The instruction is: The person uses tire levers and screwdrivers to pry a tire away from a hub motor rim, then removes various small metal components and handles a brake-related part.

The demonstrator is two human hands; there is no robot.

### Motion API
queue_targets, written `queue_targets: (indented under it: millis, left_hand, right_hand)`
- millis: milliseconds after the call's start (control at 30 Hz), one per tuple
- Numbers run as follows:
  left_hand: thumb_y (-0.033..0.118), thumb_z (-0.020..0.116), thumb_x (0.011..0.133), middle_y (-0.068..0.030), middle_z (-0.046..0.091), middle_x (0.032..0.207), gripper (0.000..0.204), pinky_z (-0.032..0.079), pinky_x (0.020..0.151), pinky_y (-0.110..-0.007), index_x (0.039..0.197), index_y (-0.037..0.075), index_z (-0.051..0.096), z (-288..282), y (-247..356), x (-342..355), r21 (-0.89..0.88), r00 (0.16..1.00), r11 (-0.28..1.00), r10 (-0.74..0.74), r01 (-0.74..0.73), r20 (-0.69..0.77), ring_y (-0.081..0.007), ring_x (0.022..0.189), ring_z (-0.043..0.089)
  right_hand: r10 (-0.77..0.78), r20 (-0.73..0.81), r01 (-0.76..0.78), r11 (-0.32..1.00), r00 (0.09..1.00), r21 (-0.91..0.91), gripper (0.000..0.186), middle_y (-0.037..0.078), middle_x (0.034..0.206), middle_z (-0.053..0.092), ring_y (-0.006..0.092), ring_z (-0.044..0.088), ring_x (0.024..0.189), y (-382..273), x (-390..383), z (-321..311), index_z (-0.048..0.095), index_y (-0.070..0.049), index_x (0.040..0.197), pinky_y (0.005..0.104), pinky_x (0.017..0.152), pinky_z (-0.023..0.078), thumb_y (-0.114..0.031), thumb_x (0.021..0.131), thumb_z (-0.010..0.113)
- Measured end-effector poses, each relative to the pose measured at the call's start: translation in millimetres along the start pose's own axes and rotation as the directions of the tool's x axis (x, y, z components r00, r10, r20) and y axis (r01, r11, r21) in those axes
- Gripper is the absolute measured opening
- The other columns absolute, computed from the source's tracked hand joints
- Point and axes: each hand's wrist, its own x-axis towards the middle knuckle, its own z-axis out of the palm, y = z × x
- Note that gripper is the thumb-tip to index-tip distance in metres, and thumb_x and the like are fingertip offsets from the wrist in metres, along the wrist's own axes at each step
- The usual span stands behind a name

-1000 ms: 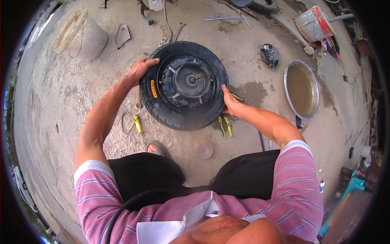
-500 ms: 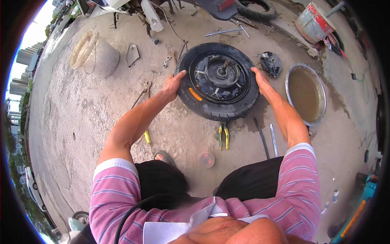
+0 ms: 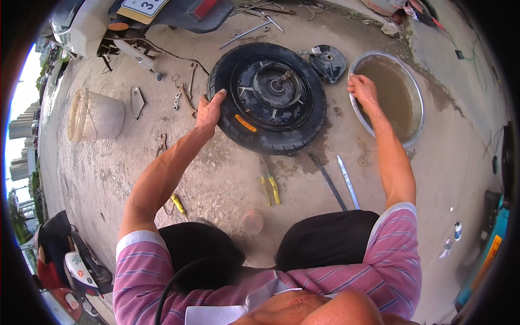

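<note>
A black scooter wheel with its tyre (image 3: 254,138) lies on the concrete, hub and threaded axle facing up. My left hand (image 3: 209,112) grips the tyre's left side, thumb on top of the sidewall and fingers down its edge. Off to the right, my right hand (image 3: 363,89) is closed at the left rim of a metal basin (image 3: 418,103) of murky brown water. Its fingertips are partly hidden there. Between wheel and basin sits a dark round hub cover (image 3: 328,64). Yellow-handled pliers (image 3: 273,189) lie just below the wheel.
A dark bar (image 3: 328,183) and a shiny tyre lever (image 3: 348,181) lie before my right knee. Wrenches (image 3: 187,100) and a metal plate (image 3: 136,102) are on the left, near a dirty bucket (image 3: 103,115). A T-handle wrench (image 3: 246,35) lies beyond the wheel, beside a parked scooter (image 3: 162,19).
My right hand has left the tyre's right side and moved to the basin's rim. My left hand stays on the tyre. The view has shifted to the right.
</note>
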Motion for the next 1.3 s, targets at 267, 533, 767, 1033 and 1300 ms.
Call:
queue_targets:
  millis: [267,533,767,1033,1300]
  left_hand:
    - [0.056,0.069,0.089,-0.0276,0.064,0.129,0.085,0.050,0.102,-0.038,0.139,-0.010,0.049,3.4,11.4,-12.4,0.106,0.999,0.994,0.027,-0.022,-0.046,-0.0325,0.117,0.065]
    - [0.067,0.062,0.089,-0.0307,0.061,0.135,0.090,0.047,0.105,-0.042,0.136,-0.009,0.051,1.0,3.6,-11.1,0.208,0.994,0.978,0.028,-0.007,-0.101,-0.0370,0.124,0.062]
    - [0.071,0.048,0.097,-0.0338,0.059,0.136,0.088,0.043,0.108,-0.046,0.134,-0.009,0.051,11.8,-7.0,-3.7,0.009,0.990,0.999,0.053,-0.052,-0.129,-0.0403,0.130,0.057]
    - [0.072,0.049,0.095,-0.0376,0.058,0.136,0.092,0.041,0.111,-0.049,0.141,-0.007,0.046,9.1,-5.6,-8.1,0.086,0.990,0.995,0.063,-0.053,-0.125,-0.0483,0.133,0.054]
    - [0.072,0.052,0.093,-0.0378,0.059,0.134,0.092,0.042,0.110,-0.048,0.140,-0.007,0.049,15.2,-2.5,-5.9,0.081,0.990,0.993,0.093,-0.084,-0.108,-0.0473,0.131,0.056]
  right_hand:
    - [0.103,-0.635,-0.550,0.616,0.766,-0.564,0.038,0.015,0.104,0.075,0.0317,0.071,0.097,188.7,14.3,-102.3,0.075,-0.009,0.112,0.0424,0.085,0.058,-0.041,0.099,0.062]
    - [0.086,0.586,-0.554,0.459,0.806,0.695,0.038,-0.005,0.067,0.037,0.0072,0.037,0.055,-20.5,-5.5,-24.8,0.040,-0.020,0.074,0.0233,0.046,0.027,-0.033,0.104,0.059]
    - [-0.027,0.853,-0.474,0.822,0.521,0.316,0.058,0.019,0.134,0.065,0.0314,0.065,0.122,-197.0,-105.7,169.1,0.060,0.004,0.134,0.0410,0.099,0.056,-0.046,0.104,0.058]
    - [-0.058,0.174,-0.020,0.910,0.983,0.415,0.063,0.015,0.139,0.064,0.0247,0.065,0.121,-110.5,-29.7,39.5,0.052,0.002,0.144,0.0361,0.100,0.052,-0.042,0.101,0.064]
    - [0.459,-0.283,-0.516,0.840,0.842,-0.170,0.048,0.012,0.117,0.075,0.0231,0.073,0.096,141.2,21.5,-206.3,0.068,-0.007,0.129,0.0401,0.084,0.057,-0.043,0.097,0.065]
